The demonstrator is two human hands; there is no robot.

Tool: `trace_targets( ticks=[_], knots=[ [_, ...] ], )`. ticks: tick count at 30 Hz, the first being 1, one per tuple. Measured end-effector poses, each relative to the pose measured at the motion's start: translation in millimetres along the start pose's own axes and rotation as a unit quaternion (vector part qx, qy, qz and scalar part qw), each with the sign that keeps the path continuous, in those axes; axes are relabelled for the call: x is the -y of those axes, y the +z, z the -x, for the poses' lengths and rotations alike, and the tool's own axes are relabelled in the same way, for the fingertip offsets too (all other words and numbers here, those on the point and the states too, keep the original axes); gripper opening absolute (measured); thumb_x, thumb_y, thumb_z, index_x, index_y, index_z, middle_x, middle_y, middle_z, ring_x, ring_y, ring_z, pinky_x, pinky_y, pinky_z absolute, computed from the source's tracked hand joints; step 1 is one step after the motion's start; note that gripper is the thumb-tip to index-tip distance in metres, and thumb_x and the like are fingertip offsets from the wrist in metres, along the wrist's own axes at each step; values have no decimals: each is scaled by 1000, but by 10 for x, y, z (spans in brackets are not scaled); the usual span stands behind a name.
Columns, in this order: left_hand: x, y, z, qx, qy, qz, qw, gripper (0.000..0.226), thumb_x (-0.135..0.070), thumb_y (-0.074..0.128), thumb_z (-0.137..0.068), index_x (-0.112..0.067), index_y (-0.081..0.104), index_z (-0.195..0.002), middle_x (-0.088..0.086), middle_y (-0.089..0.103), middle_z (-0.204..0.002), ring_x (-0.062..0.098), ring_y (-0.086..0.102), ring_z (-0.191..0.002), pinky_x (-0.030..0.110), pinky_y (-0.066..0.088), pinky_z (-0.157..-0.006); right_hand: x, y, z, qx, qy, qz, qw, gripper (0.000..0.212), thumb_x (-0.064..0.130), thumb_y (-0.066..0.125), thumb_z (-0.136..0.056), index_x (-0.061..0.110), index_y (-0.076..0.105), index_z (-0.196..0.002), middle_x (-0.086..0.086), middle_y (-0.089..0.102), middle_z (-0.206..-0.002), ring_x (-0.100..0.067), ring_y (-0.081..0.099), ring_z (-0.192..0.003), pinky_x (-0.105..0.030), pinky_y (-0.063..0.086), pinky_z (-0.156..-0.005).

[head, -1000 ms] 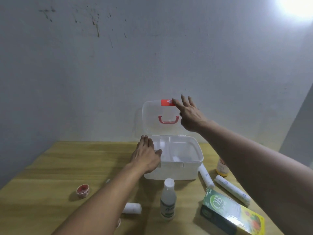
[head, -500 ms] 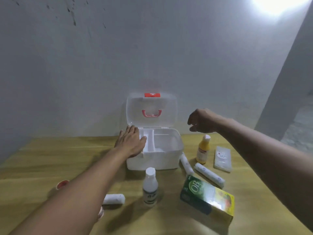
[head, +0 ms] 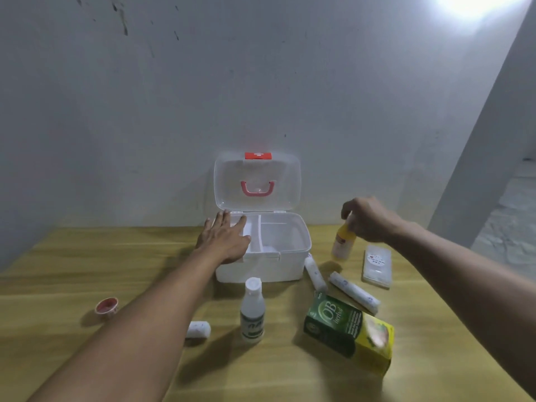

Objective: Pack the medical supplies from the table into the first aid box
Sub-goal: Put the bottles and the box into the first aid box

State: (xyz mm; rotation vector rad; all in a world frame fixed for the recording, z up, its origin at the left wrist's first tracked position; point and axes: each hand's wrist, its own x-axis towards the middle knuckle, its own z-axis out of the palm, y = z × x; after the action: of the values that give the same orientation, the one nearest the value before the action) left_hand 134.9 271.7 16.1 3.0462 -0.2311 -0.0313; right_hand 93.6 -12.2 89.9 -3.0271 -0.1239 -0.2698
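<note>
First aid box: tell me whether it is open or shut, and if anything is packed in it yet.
Open. The first aid box has its clear lid standing upright against the wall, and the white compartments that show hold nothing; the left hand hides part of the left one.

White box [head: 261, 266] with red handle [head: 257, 189] by the left hand [head: 224, 240]; yellow bottle [head: 343, 242] under the right hand [head: 368, 220]; green-and-yellow carton [head: 348, 329] nearer.

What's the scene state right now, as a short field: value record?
box: white plastic first aid box, clear lid up, compartments look empty
left hand: left hand flat on the box's left rim
right hand: right hand closing around the top of the small yellow bottle; bottle looks to be on the wooden table
unpacked: white capped bottle, green-yellow carton, two long white rolls
</note>
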Motion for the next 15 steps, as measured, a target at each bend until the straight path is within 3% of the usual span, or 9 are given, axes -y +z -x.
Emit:
trace_targets(
  ticks=[5,12,15],
  knots=[
    [11,-1,6,6,0,-6,1000,58,-42,20,-99,-30,4,-154,12,-11,-162,25,-10,-151,45,-5,-121,247,-384,-155,-77,-38,-28,996,21,7,62,-88,7,68,-108,-17,68,-106,-26,54,-78,-29,43,-65],
    [2,-10,26,6,-1,5,1000,59,-40,19,-98,-29,5,-154,12,-12,-162,25,-11,-151,45,-5,-122,672,-358,-248,-95,-90,-58,990,25,7,53,-92,9,67,-112,-18,66,-109,-31,61,-85,-37,52,-69],
    [5,-8,22,6,-1,11,1000,59,-41,19,-98,-29,6,-154,12,-12,-162,25,-10,-151,45,-4,-122,664,-347,-313,-90,-60,-24,994,26,4,53,-89,8,65,-113,-21,63,-108,-36,61,-87,-40,53,-69]
  ],
)
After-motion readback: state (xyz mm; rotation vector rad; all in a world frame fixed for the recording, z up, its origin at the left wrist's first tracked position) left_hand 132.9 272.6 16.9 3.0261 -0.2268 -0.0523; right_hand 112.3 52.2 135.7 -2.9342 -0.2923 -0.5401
